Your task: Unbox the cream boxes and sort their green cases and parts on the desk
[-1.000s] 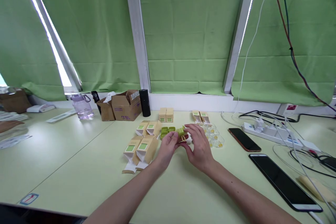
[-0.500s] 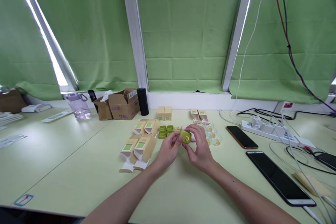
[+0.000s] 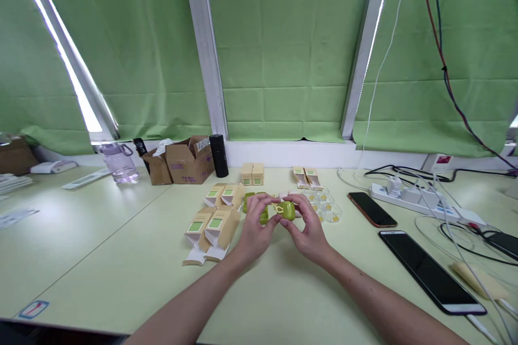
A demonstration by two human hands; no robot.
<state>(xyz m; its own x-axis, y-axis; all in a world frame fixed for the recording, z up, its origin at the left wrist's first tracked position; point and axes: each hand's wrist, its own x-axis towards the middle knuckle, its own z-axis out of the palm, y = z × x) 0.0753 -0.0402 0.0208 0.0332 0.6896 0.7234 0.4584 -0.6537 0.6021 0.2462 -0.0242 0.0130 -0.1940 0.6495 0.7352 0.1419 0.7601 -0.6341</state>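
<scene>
In front of me a small glossy green case [image 3: 288, 210] is held up between both hands. My right hand [image 3: 305, 226] grips its right side, thumb below and fingers on top. A pale yellow loop [image 3: 278, 208] sits at the case's left side. My left hand [image 3: 257, 226] closes around the loop side, its thumb tip against the case; whether it pinches the loop or only the case is hard to see. Behind the left hand, green open trays [image 3: 264, 215] are partly hidden. Clear plastic shells [image 3: 329, 210] with yellow spots lie beyond the right hand.
Opened tan cartons [image 3: 220, 226] stand left of my hands; closed small boxes [image 3: 252, 174] and two open ones [image 3: 306, 178] stand farther back. Phones [image 3: 431, 269], a power strip [image 3: 421, 202] and cables lie right. A cardboard box [image 3: 190, 161], black cylinder [image 3: 219, 156] and bottle [image 3: 120, 163] stand back left.
The green case has turned, so its pale loop now points left toward my left hand. The left hand has shifted slightly and its fingers now reach over the loop.
</scene>
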